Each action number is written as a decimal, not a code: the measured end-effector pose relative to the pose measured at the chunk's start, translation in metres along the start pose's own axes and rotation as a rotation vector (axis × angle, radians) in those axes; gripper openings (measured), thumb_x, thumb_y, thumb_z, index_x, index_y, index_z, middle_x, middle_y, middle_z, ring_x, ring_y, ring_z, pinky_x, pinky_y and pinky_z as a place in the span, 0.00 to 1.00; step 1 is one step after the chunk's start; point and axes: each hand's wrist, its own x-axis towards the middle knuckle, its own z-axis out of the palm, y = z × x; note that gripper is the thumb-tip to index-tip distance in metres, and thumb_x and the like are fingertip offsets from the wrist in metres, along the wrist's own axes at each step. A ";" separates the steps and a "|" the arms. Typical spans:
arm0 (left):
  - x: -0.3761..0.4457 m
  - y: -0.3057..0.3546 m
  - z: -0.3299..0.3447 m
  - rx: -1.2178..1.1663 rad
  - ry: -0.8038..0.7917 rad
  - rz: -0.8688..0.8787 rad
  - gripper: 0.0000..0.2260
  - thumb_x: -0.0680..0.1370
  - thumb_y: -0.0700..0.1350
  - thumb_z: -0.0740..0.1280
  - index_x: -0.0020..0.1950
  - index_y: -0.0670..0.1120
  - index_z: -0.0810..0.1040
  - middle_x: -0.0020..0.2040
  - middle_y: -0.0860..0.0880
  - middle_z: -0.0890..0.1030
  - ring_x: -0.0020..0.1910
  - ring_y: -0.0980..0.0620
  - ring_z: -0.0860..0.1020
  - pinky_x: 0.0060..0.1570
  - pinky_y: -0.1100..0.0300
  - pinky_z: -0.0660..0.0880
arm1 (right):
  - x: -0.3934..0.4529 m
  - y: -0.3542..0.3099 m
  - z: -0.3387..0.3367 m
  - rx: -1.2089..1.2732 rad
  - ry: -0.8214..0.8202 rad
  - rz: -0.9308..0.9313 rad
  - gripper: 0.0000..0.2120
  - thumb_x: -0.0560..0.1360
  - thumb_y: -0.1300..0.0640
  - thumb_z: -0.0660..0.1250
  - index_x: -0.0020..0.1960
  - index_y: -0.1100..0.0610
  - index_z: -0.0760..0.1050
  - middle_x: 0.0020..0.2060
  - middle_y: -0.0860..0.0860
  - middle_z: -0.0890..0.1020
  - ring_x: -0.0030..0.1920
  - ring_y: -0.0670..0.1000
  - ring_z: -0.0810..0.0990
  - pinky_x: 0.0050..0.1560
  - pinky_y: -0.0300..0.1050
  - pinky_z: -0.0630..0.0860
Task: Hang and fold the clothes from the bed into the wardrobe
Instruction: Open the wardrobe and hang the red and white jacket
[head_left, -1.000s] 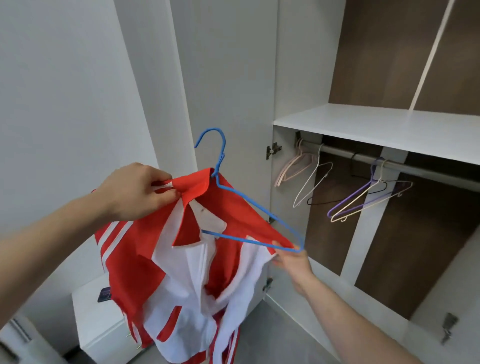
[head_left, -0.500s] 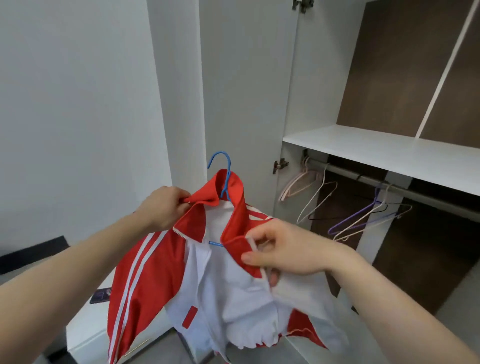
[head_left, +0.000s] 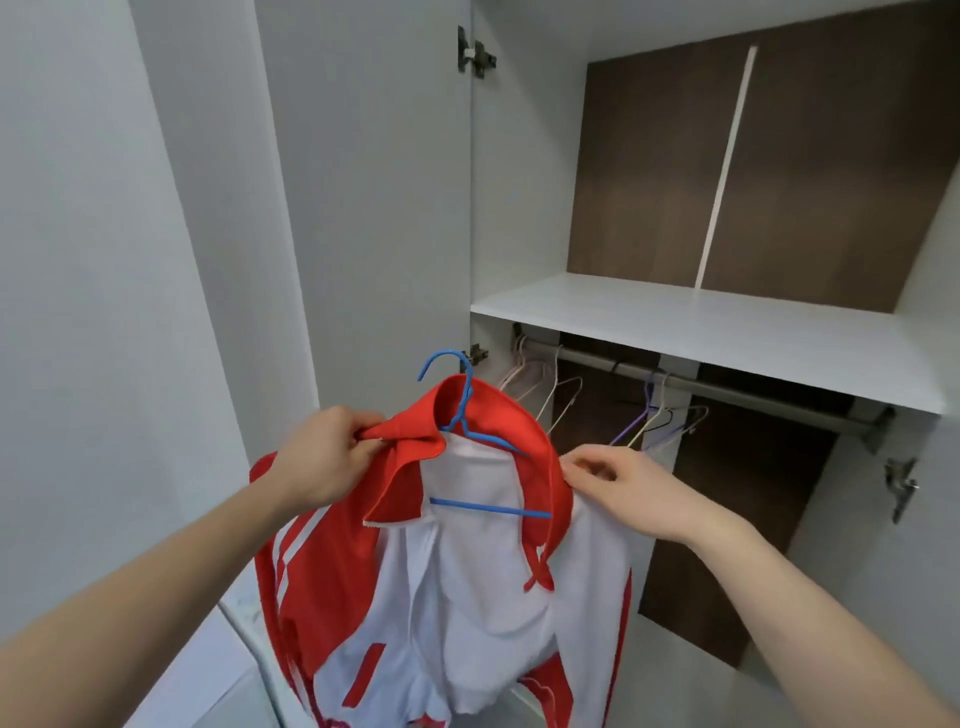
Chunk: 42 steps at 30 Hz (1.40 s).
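jacket (head_left: 332, 561) on hanger (head_left: 470, 415), left hand (head_left: 324, 457) gripping collar, right hand (head_left: 636, 488) pinching shoulder

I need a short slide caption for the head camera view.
Both hands, left hand and right hand, hold a red-white jacket on a blue hanger before the wardrobe rail.

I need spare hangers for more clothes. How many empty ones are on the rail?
About 6, overlap may hide some: three pale ones bunched at the rail's left end, then a purple, a cream and a dark one farther right.
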 end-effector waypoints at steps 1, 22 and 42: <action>0.003 0.004 0.003 0.005 -0.007 0.000 0.06 0.80 0.45 0.66 0.46 0.49 0.83 0.36 0.51 0.83 0.39 0.47 0.81 0.42 0.51 0.78 | -0.003 0.003 0.004 0.029 -0.032 0.001 0.14 0.82 0.39 0.64 0.52 0.46 0.84 0.46 0.42 0.85 0.49 0.41 0.82 0.54 0.43 0.77; 0.033 0.115 0.148 -0.061 -0.465 0.244 0.25 0.81 0.53 0.68 0.78 0.51 0.71 0.73 0.48 0.73 0.73 0.49 0.71 0.72 0.60 0.65 | -0.110 0.097 0.044 0.208 0.428 0.510 0.22 0.83 0.50 0.65 0.35 0.61 0.71 0.31 0.59 0.77 0.35 0.60 0.76 0.42 0.49 0.73; 0.086 0.230 0.243 -0.039 -0.578 0.229 0.23 0.76 0.63 0.72 0.64 0.51 0.75 0.60 0.51 0.79 0.57 0.48 0.79 0.56 0.54 0.78 | -0.121 0.120 0.025 0.352 0.837 0.654 0.17 0.83 0.51 0.65 0.40 0.59 0.82 0.35 0.54 0.85 0.41 0.57 0.83 0.44 0.49 0.80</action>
